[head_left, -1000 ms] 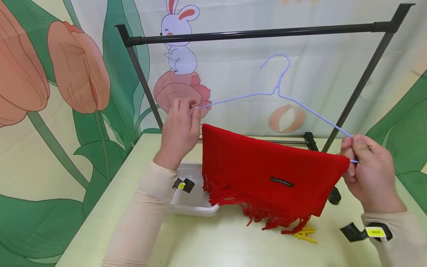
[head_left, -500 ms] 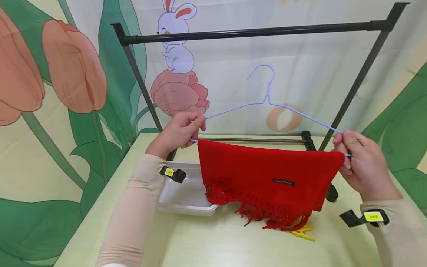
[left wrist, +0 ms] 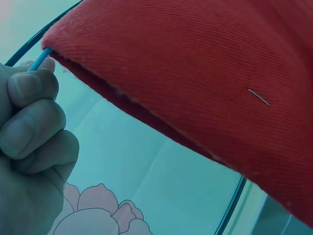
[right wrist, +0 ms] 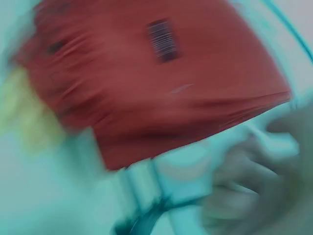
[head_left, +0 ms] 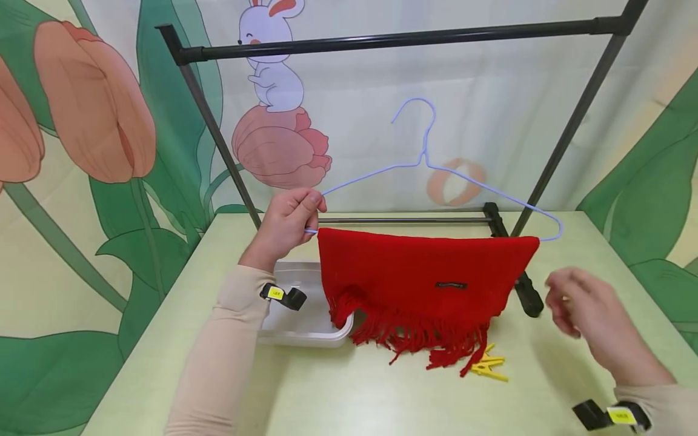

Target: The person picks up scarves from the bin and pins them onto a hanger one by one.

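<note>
Held from one end only, the lilac hanger [head_left: 423, 158] would seem to want a firm left grip [head_left: 288, 219], which is curled round its left end at the centre-left of the head view; the red scarf [head_left: 420, 260] is draped over the lower wire in the middle of that frame, so any dip of the free right end would probably let the cloth slide that way; best to keep the wire level and the fingers on metal rather than fabric; the right grip [head_left: 591, 312], at the lower right, is loosely bent, pinching nothing and apart from the hanger, so a touch on the right corner would likely steady it; the fringe hangs against the yellow clip [head_left: 488, 367] and the rim of the white tray [head_left: 313, 341] on the tabletop [head_left: 338, 393], and could snag. The left wrist view shows a pale stitch [left wrist: 259, 97] and the gap between the cloth's layers, neither readable from the head; only the head view gives the hook; the right wrist view enlarges the dark label [right wrist: 163, 40], though blur hides its lettering.
</note>
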The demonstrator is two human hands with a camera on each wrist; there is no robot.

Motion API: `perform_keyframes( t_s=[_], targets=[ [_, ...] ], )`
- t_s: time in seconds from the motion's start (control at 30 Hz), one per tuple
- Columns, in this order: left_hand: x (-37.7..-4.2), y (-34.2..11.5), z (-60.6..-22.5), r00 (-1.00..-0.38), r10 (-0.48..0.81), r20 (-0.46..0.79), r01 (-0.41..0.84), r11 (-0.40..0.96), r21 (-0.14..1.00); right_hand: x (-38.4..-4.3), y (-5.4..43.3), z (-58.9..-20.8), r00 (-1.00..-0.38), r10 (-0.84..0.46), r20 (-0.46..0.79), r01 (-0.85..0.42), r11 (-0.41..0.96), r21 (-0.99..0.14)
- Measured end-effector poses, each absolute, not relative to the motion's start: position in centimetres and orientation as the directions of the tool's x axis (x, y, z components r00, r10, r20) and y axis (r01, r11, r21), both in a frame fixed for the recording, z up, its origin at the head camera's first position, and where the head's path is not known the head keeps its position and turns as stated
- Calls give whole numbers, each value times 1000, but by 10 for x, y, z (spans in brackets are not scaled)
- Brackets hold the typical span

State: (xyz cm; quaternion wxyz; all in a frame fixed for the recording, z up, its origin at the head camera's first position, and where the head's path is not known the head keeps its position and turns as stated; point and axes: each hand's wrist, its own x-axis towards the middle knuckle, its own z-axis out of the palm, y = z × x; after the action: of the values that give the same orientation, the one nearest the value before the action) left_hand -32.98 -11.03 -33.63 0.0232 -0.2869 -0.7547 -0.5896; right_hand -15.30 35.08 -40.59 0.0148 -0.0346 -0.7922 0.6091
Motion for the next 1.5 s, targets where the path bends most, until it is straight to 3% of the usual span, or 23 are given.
perform_keyframes(
  t_s=[0.07, 0.13, 0.23, 0.37, 0.63, 0.87, 0.93, 1.07, 1.33, 1.5],
  targets=[
    [-330, -110, -338, -830, 396, 394, 471, 117, 875, -142, 343, -426, -998, -18, -56, 35, 578, -815],
    [-331, -108, -340, -822, 389, 415, 483, 92, 871, -134, 334, -442, -987, -99, -128, 10, 752, -659],
    [-332, -106, -341, -817, 381, 433, 493, 70, 867, -130, 321, -458, -968, -143, -205, -11, 844, -536],
    [-330, -104, -343, -830, 366, 422, 475, 66, 877, -131, 308, -469, -954, -130, -270, 13, 883, -469],
    [-326, -100, -350, -833, 364, 417, 466, 57, 883, -128, 304, -481, -957, -127, -259, 12, 880, -475],
    [-326, -96, -356, -842, 360, 403, 450, 54, 891, -113, 315, -478, -976, -197, 91, -212, 786, -580],
    [-326, -96, -357, -843, 357, 402, 447, 51, 893, -112, 315, -474, -973, -182, 140, -230, 776, -587],
    [-326, -94, -359, -838, 357, 414, 457, 42, 889, -113, 314, -463, -982, -144, 119, -186, 763, -618],
    [-325, -89, -360, -837, 339, 430, 475, 59, 878, -125, 284, -428, -968, -45, 247, -222, 618, -754],
    [-323, -88, -360, -834, 345, 430, 479, 66, 875, -147, 254, -388, -916, -42, 400, -362, 516, -776]
  ],
)
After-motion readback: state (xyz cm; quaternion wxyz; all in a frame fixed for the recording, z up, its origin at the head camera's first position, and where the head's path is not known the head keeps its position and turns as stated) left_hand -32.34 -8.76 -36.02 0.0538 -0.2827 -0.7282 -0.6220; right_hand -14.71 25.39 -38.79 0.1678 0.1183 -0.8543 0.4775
